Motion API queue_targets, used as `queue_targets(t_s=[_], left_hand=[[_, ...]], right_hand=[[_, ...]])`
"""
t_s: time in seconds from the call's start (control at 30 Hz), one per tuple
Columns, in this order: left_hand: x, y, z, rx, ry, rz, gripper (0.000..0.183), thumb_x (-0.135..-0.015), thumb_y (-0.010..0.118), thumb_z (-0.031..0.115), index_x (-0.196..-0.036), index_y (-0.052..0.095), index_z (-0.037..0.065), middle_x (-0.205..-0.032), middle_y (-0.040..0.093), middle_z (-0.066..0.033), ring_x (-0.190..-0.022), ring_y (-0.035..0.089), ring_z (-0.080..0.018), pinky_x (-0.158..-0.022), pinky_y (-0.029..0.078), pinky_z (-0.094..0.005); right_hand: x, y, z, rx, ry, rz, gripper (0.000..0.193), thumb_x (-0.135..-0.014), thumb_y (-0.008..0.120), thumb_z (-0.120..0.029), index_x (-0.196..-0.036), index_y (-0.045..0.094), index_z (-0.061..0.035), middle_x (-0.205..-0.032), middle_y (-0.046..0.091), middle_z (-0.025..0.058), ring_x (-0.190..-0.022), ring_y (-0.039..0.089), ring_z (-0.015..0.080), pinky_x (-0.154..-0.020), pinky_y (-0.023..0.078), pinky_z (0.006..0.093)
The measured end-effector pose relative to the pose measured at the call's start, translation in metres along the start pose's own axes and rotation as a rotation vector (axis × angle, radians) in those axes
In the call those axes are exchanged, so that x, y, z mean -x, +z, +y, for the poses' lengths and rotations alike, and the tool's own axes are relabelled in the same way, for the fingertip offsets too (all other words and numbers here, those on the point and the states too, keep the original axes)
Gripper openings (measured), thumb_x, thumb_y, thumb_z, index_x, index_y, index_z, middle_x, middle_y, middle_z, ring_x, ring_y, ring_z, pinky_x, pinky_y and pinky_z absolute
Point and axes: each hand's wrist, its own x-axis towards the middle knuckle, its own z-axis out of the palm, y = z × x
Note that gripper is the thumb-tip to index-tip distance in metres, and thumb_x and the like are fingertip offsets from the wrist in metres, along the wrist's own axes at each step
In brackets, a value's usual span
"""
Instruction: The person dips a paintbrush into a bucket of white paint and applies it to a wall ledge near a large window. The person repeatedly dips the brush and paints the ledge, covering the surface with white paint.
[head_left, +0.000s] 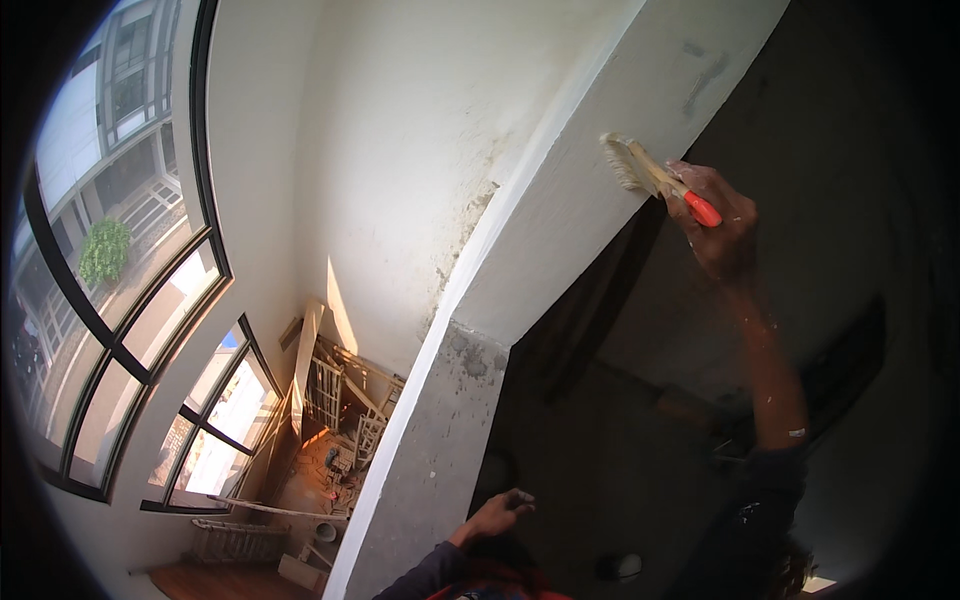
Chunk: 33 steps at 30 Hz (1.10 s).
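A flat paintbrush (655, 177) with pale bristles, a wooden body and a red handle end is gripped in my right hand (716, 215). Its bristles touch the painted face of a long white beam (575, 215) running diagonally up to the right. White paint specks dot that hand and forearm. Lower down, beside the grey, unpainted stretch of the beam (425, 470), is my left hand (497, 513). Its fingers are curled together, and whatever they may hold is too small to make out.
Right of the beam lies a dark space. On the left are black-framed windows (125, 350) in a white wall. Far below, a floor bears wooden frames (325, 385), planks and a bucket (326, 532). A small pale round thing (627, 568) shows dimly at the bottom.
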Motion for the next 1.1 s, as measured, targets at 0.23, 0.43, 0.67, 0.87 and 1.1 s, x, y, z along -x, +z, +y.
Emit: queue_targets(t_s=[0.23,0.43,0.67,0.87,1.1], left_hand=[[0.001,-0.002,-0.002,-0.082,-0.008,0.004,0.033,-0.094,0.06,0.026,-0.117,0.061,0.003,-0.118,0.065,-0.0124,-0.116,0.058,-0.0248,-0.1,0.043,-0.0337],[0.004,-0.005,-0.007,0.046,0.037,-0.009,0.027,-0.094,0.059,0.019,-0.116,0.061,0.003,-0.115,0.066,-0.0108,-0.113,0.059,-0.0216,-0.099,0.044,-0.0314],[0.015,-0.009,0.012,0.264,-0.14,-0.087,0.028,-0.096,0.057,0.022,-0.118,0.06,0.004,-0.115,0.063,-0.0072,-0.115,0.056,-0.0176,-0.1,0.042,-0.0298],[0.035,-0.01,0.07,0.529,0.167,0.057,0.035,-0.097,0.056,0.034,-0.116,0.06,0.005,-0.101,0.064,-0.0038,-0.096,0.059,-0.0135,-0.089,0.044,-0.028],[0.062,-0.002,0.245,0.06,0.807,0.136,0.048,-0.104,0.032,0.038,-0.135,0.049,0.007,-0.123,0.06,-0.0155,-0.115,0.057,-0.0269,-0.105,0.036,-0.0439]], right_hand=[[-0.04,-0.038,0.032,0.409,-0.187,0.1,0.02,-0.081,0.069,-0.007,-0.101,0.066,-0.0073,-0.093,0.065,0.0092,-0.081,0.067,0.023,-0.066,0.059,0.032],[0.034,0.042,-0.013,0.487,-0.301,-0.042,0.014,-0.076,0.064,-0.01,-0.09,0.063,-0.009,-0.084,0.059,0.0062,-0.076,0.063,0.0174,-0.059,0.058,0.0239],[0.166,0.096,-0.11,-0.115,-0.146,-0.165,0.015,-0.08,0.067,-0.008,-0.094,0.063,-0.0061,-0.084,0.061,0.0085,-0.079,0.067,0.0209,-0.059,0.059,0.0265],[0.287,0.064,-0.131,-0.29,0.606,0.107,0.016,-0.08,0.071,-0.003,-0.094,0.065,-0.0037,-0.091,0.068,0.0123,-0.08,0.07,0.0258,-0.068,0.059,0.033],[0.478,0.036,-0.165,-0.516,1.749,0.47,0.017,-0.091,0.061,-0.008,-0.104,0.062,0.0034,-0.1,0.063,0.0084,-0.091,0.062,0.0152,-0.073,0.054,0.0283]])
